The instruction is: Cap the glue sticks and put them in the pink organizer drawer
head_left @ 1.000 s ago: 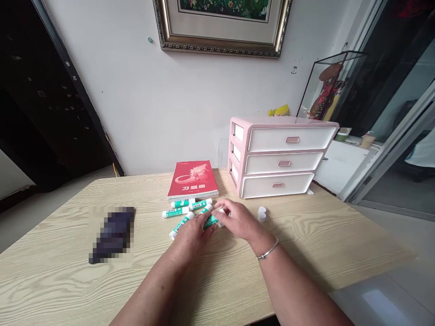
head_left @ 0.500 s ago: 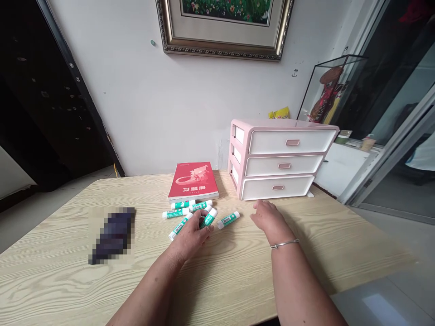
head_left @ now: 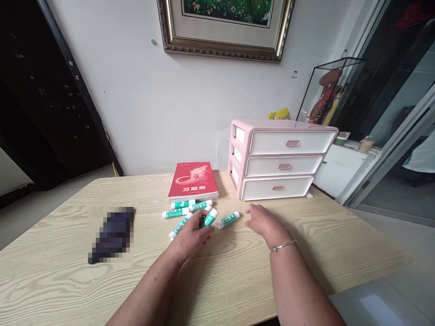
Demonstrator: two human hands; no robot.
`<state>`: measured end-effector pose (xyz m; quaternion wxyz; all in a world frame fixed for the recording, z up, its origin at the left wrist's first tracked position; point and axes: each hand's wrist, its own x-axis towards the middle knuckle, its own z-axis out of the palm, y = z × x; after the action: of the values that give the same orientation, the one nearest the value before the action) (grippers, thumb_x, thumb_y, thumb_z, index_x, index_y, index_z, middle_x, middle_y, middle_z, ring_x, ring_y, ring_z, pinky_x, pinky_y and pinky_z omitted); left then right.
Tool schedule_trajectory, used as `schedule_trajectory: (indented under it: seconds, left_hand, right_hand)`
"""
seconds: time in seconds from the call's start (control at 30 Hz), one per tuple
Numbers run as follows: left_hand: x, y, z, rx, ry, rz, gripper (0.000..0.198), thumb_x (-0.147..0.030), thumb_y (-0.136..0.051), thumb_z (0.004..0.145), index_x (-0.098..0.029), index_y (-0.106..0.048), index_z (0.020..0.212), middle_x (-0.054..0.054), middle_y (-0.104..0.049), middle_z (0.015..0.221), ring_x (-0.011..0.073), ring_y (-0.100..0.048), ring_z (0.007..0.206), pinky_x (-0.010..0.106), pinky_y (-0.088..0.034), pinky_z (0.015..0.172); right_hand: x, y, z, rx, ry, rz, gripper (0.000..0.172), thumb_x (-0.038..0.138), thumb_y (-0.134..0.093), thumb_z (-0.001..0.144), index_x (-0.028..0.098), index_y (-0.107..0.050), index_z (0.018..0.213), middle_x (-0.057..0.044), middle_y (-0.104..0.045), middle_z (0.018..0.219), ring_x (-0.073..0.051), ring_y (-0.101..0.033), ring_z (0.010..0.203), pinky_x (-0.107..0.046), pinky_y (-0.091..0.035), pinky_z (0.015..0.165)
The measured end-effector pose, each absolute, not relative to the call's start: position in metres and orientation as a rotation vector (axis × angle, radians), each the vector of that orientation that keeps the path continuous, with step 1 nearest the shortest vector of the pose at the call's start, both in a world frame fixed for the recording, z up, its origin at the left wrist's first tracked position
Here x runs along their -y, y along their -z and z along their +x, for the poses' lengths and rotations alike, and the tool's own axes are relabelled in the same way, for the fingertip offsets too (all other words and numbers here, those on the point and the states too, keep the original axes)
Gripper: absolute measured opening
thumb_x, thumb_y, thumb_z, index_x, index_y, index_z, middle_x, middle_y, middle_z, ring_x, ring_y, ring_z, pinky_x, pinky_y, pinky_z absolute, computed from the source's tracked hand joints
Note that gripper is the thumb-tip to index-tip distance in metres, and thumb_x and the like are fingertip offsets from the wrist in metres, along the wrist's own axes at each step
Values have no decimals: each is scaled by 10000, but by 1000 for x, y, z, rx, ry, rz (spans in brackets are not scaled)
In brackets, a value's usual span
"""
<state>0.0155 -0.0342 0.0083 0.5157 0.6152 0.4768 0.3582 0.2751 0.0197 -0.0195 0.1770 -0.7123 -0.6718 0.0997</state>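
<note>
Several white-and-green glue sticks lie on the pale wood-grain table, just in front of a red book. My left hand sits over them, its fingertips against one glue stick and close to another. Whether it grips that stick I cannot tell. My right hand rests on the table with loosely curled fingers and shows nothing in them. The nearest thing to it is a lone glue stick, lying a little to its left.
A pink-and-white three-drawer plastic organiser stands at the table's back right. A pixelated dark object lies on the left. Behind the table are a white wall and a framed picture. A glass case stands further right.
My hands have separated, with my right hand moved rightward. A glue stick now lies loose between them. The small white cap by my right hand no longer shows.
</note>
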Motion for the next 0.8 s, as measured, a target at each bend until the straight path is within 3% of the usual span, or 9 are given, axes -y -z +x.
schedule_trajectory:
  seconds: [0.1,0.2,0.33,0.47,0.63,0.8]
  left_hand:
    - [33,-6,15,-1108,-881,1463,331,-368,-597,807,-212,-463,1065,-63,-533,686,130,-535,598,258,-459,562]
    - [32,-1,15,-1086,-886,1462,358,-399,-616,813,-217,-464,1081,-54,-545,728,127,-542,611,250,-455,554]
    - [31,4,14,-1068,-878,1528,402,-441,-612,849,-215,-468,1149,-33,-562,792,126,-528,650,240,-442,557]
    - [31,4,13,-1075,-846,1606,382,-443,-576,887,-212,-474,1174,-31,-558,789,119,-479,640,239,-412,573]
    - [34,-3,13,-1134,-859,1639,296,-352,-570,855,-211,-523,1111,-41,-530,782,121,-463,660,243,-393,622]
    - [36,-13,12,-1231,-806,1694,363,-337,-557,833,-206,-599,1169,-32,-560,801,149,-488,714,273,-393,698]
  right_hand:
    - [-20,17,278,1874,-294,-2030,288,55,-691,644,192,-719,895,-110,-711,949,-234,-664,839,-298,-439,679]
    - [-19,6,273,1836,-306,-1968,265,87,-676,701,205,-725,933,-86,-724,884,-211,-668,811,-293,-463,697]
    - [-12,-13,249,1649,-568,-1482,327,213,-646,796,196,-696,1119,-82,-739,977,-198,-680,882,-316,-521,784]
    - [2,-21,221,1570,-899,-1019,397,310,-662,810,184,-675,1186,-94,-735,1071,-204,-682,970,-349,-549,855]
    - [9,-16,208,1658,-992,-922,399,335,-640,855,179,-669,1221,-93,-724,1113,-206,-675,970,-353,-572,805]
    - [8,-10,206,1693,-969,-883,418,365,-641,885,186,-665,1262,-96,-725,1122,-218,-674,967,-404,-563,856]
